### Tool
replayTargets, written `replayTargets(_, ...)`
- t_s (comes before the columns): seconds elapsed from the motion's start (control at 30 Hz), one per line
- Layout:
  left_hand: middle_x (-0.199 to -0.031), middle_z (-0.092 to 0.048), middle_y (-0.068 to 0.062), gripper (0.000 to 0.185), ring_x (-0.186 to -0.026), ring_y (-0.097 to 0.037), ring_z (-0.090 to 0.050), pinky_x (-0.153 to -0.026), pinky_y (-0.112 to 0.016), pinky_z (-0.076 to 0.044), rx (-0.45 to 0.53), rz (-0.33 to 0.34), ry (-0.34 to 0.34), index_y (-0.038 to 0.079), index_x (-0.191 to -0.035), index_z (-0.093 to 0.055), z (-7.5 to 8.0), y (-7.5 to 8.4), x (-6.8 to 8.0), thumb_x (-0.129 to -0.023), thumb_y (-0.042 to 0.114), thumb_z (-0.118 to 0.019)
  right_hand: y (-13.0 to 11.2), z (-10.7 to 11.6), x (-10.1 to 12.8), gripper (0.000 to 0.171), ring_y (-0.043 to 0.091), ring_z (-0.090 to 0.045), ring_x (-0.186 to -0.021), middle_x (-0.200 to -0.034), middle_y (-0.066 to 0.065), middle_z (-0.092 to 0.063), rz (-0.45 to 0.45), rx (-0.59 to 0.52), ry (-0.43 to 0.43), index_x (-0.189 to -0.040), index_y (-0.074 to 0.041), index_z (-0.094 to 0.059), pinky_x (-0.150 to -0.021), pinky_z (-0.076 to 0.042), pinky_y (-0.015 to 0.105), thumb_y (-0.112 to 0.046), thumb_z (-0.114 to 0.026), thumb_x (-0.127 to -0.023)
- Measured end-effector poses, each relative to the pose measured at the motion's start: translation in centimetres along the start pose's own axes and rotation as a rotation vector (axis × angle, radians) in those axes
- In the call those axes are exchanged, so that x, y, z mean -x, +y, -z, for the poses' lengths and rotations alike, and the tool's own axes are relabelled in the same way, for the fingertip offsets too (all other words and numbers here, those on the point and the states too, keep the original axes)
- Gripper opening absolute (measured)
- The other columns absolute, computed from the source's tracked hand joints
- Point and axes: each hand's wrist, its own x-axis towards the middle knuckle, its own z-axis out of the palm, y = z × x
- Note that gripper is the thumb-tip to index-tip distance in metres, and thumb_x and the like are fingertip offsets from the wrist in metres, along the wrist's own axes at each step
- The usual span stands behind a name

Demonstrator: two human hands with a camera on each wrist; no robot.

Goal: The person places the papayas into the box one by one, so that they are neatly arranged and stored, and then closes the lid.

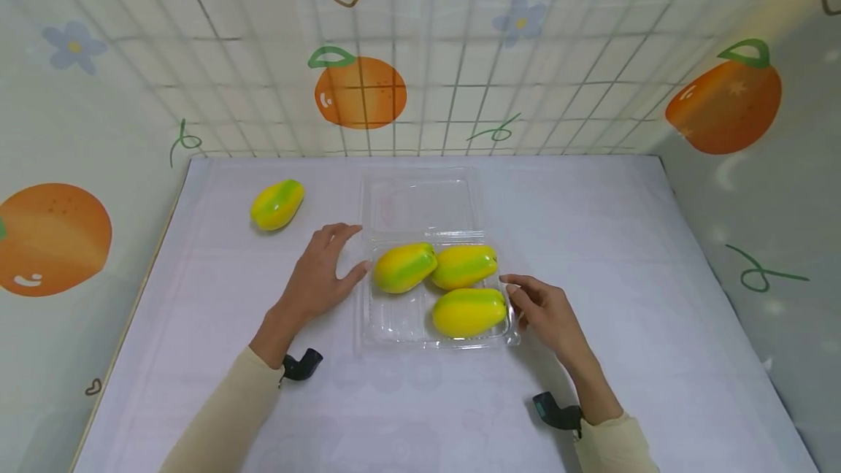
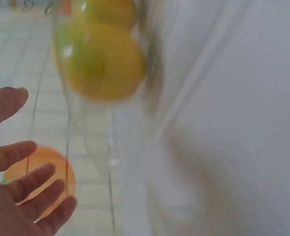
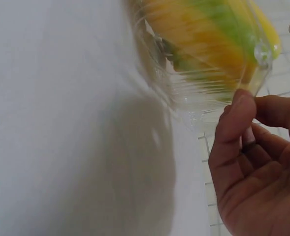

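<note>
Sitting at the middle of the white surface (image 1: pixel 591 239), a clear plastic box (image 1: pixel 401 323) holds three yellow-green mangoes: one at its far left (image 1: pixel 404 267), one at its far right (image 1: pixel 463 266), and one near right (image 1: pixel 469 312). The two far mangoes touch each other. The near left part of the box is bare. Its clear lid (image 1: pixel 420 203) lies open flat on the far side, hinged to the box.

The left hand (image 1: pixel 322 272) rests on the surface just left of the box, fingers straight and spread, grasping nothing; its thumb reaches to the box's left edge beside the far-left mango. In the left wrist view the same hand (image 2: pixel 16 187) shows relaxed fingers, with the box wall and a blurred mango (image 2: pixel 103 61) just beyond them.

The right hand (image 1: pixel 542 309) is at the box's right edge, fingers loosely curled. In the right wrist view its thumb tip (image 3: pixel 241 105) touches the box's rim (image 3: pixel 260 54), with a mango (image 3: pixel 209 37) behind the clear wall; whether the fingers pinch the rim cannot be told.

A fourth mango (image 1: pixel 277 204) lies alone on the surface, far left, well apart from the box. Walls printed with oranges, flowers and hearts stand around the surface.
</note>
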Motion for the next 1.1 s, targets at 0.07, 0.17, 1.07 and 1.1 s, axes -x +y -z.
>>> replayTargets(0.07,-0.148,-0.045,-0.014,0.06,-0.135,-0.033,-0.043,-0.11,-0.053,-0.04,-0.005,0.007,0.062,0.012,-0.147,-0.049,0.7,-1.1,-0.5,-0.095,0.037,-0.069,0.1,0.0,0.0,0.037,0.03,-0.059,-0.07,-0.087,0.012,-0.062,0.001,-0.003,0.001,-0.133,-0.004,-0.063,-0.061,-0.056,0.029,-0.028,-0.055,-0.106)
replayTargets(0.17,-0.148,-0.045,-0.015,0.062,-0.138,-0.034,-0.039,-0.114,-0.054,-0.033,-0.017,0.033,0.148,0.008,-0.145,-0.05,2.0,-3.1,-1.3,-0.093,0.031,-0.072,0.2,0.0,0.0,0.037,0.029,-0.058,-0.069,-0.087,0.013,-0.062,0.001,-0.006,0.002,-0.133,-0.004,-0.063,-0.059,-0.055,0.029,-0.027,-0.055,-0.106)
replayTargets(1.07,-0.16,-0.025,-0.02,0.093,-0.142,-0.04,-0.032,-0.117,-0.056,-0.026,0.096,0.358,0.233,0.008,-0.16,-0.023,3.9,-12.8,-4.1,-0.087,0.034,-0.076,0.1,0.2,0.2,0.036,0.027,-0.058,-0.066,-0.085,0.011,-0.061,-0.009,-0.012,-0.01,-0.134,-0.003,-0.062,-0.058,-0.055,0.028,-0.024,-0.056,-0.106)
replayTargets(1.1,-0.16,-0.025,-0.021,0.092,-0.141,-0.041,-0.033,-0.117,-0.056,-0.026,0.102,0.37,0.229,0.008,-0.16,-0.022,3.8,-12.8,-4.1,-0.088,0.033,-0.075,0.1,0.2,0.2,0.036,0.027,-0.058,-0.066,-0.084,0.011,-0.061,-0.009,-0.012,-0.011,-0.134,-0.003,-0.062,-0.057,-0.055,0.028,-0.024,-0.056,-0.106)
